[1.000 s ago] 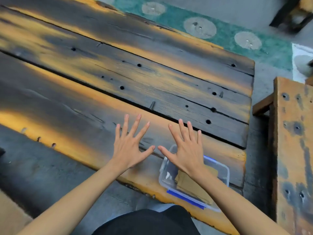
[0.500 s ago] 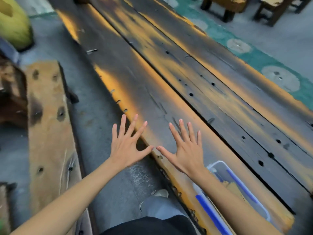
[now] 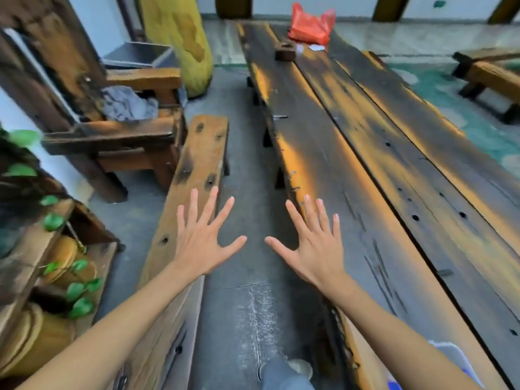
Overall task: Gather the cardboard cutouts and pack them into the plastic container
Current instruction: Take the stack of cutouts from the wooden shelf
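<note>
Long plank table, dark w/ orange streaks, runs away at right. Far end: red plastic bag, small wooden block just in front of it. Narrow wooden bench at left, grey floor btwn bench & table. Wooden armchair far left w/ grey cloth on seat. Green leaves near left. Second bench far right.

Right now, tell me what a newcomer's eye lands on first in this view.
Two bare hands, the left hand and the right hand, held out with fingers spread and empty, fill the centre above the grey floor. To their right runs the long dark plank table streaked with orange, with a bright red plastic bag at its far end. Only a corner of the plastic container peeks in at bottom right, behind the right forearm.
</note>
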Demonstrator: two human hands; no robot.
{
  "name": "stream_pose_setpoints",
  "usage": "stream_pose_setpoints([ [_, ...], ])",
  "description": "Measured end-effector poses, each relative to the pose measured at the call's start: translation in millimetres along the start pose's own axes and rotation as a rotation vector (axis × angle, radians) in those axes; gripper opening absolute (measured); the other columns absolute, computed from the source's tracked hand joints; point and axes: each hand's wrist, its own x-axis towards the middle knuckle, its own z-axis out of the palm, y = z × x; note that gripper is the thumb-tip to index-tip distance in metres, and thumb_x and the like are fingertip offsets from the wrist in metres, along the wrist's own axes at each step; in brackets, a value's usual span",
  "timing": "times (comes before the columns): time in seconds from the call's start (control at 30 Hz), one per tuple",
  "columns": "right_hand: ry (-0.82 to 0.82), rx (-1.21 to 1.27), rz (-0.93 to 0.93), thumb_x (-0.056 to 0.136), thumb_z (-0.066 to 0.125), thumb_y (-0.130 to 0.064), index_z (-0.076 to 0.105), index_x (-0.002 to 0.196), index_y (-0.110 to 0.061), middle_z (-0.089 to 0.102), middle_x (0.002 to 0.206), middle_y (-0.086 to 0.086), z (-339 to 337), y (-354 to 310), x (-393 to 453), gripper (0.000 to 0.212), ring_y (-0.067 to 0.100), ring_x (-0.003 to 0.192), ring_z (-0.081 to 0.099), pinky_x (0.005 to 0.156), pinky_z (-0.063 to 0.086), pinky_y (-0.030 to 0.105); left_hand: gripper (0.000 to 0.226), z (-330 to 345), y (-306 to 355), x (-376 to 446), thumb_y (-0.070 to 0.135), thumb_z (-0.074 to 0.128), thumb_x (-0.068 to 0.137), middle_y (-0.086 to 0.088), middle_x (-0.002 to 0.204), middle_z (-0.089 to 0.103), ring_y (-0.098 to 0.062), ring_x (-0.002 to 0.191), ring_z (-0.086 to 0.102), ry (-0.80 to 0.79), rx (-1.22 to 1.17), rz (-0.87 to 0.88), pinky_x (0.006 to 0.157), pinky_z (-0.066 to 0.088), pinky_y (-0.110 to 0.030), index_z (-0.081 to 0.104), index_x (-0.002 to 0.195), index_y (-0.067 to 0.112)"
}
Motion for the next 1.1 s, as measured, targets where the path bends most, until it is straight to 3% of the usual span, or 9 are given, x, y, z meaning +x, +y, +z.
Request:
stream_pose_setpoints([
  [0.4,0.048,0.080,-0.333,0.083,0.022,-0.089,0.020,0.161,-0.042,0.010,0.173,0.001,-9,-159,41,0.092,0.025,0.160,0.004,0.126,0.012,0.055,0.090,-78,-135,-63,0.085,0.029,0.085,0.002,0.175,-0.002,-0.036,0.159,-0.011,0.167,0.111,-0.259,0.122,0.010,-0.067,0.015,0.163,0.042],
  [0.63,0.088,0.170,-0.518,0.085,0.027,-0.087,0.022,0.161,-0.041,0.015,0.172,0.001,-9,-258,52,0.088,0.027,0.159,0.009,0.124,0.015,0.057,0.089,-120,-196,-115,0.081,0.036,0.086,0.002,0.175,-0.002,-0.035,0.159,-0.011,0.248,0.167,-0.438,0.121,0.012,-0.067,0.015,0.163,0.042],
  [1.1,-0.053,0.330,-0.919,0.090,0.018,-0.083,0.008,0.163,-0.043,0.011,0.173,-0.001,3,-430,70,0.084,0.023,0.160,0.002,0.127,0.016,0.051,0.086,-189,-283,-203,0.080,0.030,0.088,0.005,0.174,-0.010,-0.032,0.158,-0.017,0.351,0.256,-0.810,0.122,0.007,-0.066,0.003,0.162,0.046],
])
